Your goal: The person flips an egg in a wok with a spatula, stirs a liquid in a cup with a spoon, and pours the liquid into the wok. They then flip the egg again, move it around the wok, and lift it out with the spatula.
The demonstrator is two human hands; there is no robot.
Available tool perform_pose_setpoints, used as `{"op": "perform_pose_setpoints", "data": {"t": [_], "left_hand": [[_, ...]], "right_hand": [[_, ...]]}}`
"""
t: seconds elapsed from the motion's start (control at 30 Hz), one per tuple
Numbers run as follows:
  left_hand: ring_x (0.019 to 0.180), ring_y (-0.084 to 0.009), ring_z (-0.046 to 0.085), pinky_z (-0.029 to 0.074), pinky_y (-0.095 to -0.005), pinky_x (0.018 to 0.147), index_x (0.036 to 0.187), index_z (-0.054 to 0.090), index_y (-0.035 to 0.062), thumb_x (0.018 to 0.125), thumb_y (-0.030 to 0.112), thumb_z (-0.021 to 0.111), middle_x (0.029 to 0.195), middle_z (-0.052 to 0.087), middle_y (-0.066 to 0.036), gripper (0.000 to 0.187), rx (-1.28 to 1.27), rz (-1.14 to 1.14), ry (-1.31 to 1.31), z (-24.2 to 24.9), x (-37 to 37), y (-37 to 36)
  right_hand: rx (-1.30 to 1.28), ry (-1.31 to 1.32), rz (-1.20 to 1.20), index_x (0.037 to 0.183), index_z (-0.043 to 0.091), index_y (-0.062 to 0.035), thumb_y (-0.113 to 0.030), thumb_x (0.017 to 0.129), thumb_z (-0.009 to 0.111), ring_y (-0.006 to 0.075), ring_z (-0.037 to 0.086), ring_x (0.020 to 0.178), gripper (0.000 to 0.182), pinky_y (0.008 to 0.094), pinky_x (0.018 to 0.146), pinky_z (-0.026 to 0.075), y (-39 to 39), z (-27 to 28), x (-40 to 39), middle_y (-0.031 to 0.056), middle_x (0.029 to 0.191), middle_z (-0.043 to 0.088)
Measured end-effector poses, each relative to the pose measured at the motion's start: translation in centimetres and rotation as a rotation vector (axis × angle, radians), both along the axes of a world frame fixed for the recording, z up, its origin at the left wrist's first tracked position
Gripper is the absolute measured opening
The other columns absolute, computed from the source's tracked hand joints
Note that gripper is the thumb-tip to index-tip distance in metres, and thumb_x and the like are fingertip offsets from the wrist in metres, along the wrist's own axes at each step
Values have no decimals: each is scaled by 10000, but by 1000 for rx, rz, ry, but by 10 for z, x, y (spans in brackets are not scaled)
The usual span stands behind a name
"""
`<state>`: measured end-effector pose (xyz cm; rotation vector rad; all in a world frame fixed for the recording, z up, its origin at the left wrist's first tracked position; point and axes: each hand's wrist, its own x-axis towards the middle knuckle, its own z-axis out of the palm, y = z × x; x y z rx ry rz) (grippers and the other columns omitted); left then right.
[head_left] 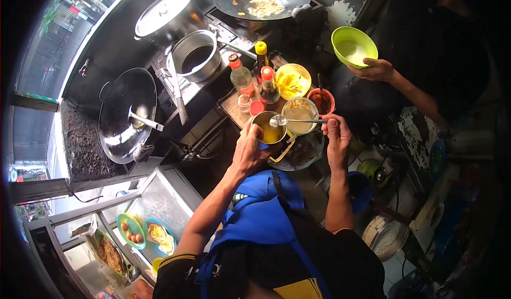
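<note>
My left hand [248, 149] grips a metal mug [253, 121] by its side, with yellow liquid [272, 134] inside. Between the thumb and fingers of my right hand [336, 134] is a metal spoon [304, 121]; its bowl hangs over the mug's right rim. Just beyond the mug stand a pale container with a creamy coating [299, 109], a red bowl of dark red sauce [321, 101] and a yellow bowl with yellow food [293, 81]. Bottles with red caps [242, 78] and a yellow-capped bottle [261, 55] are close by.
A co-worker's hand [372, 70] holds a green bowl [339, 42]; their other hand stirs a wok [226, 3] of food. An open pot [175, 54], a lidded pot [165, 11] and another wok [112, 107] are left. A glass case [173, 200] holds eggs [133, 235].
</note>
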<state>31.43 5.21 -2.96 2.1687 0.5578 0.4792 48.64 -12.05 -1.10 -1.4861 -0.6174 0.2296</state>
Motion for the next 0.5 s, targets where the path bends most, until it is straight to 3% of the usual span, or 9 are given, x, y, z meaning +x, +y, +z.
{"op": "perform_pose_setpoints", "data": {"t": [0.03,0.1,0.13,0.37,0.47,0.5], "left_hand": [[1095,-460,564,505,-492,862,957,460,20,716,280,868,1276,526,-266,540,-1,9,1,-1,1,-1],[898,-347,561,480,-415,754,904,451,37,692,310,896,987,531,-179,563,31,23,-31,-5,2,-1],[857,-328,546,470,-404,728,904,452,40,685,311,899,953,513,-165,566,33,19,-73,-12,2,0],[961,-361,571,487,-419,803,902,435,46,687,298,902,1050,548,-201,573,-28,50,-142,-18,-7,-2],[1083,-391,571,486,-421,890,902,429,50,683,272,906,1165,559,-235,570,-30,144,-101,-18,-18,-3],[1126,-402,562,477,-417,923,902,430,52,683,261,907,1210,553,-245,564,-16,136,-132,-17,-25,-2]], "right_hand": [[14,27,-3,1035,667,-37,-272,1048,524,45,495,716,276,204,656,412,0,-3,1,-21,786,578],[27,56,4,1036,667,-37,-272,1049,524,45,496,721,276,204,659,412,0,-7,3,-21,790,578],[32,76,3,1033,667,-36,-274,1049,523,45,494,723,278,204,660,411,-1,-9,4,-21,791,576],[290,407,-117,1043,630,-39,-278,1056,510,38,427,677,268,193,597,339,-7,-24,16,-39,766,522],[19,206,-137,1078,637,-21,-251,1056,509,43,423,664,264,190,603,349,-16,-39,25,-34,768,528],[-52,160,-43,1127,648,-18,-270,1029,566,68,472,649,283,219,607,408,-14,-43,29,-4,743,578]]}}
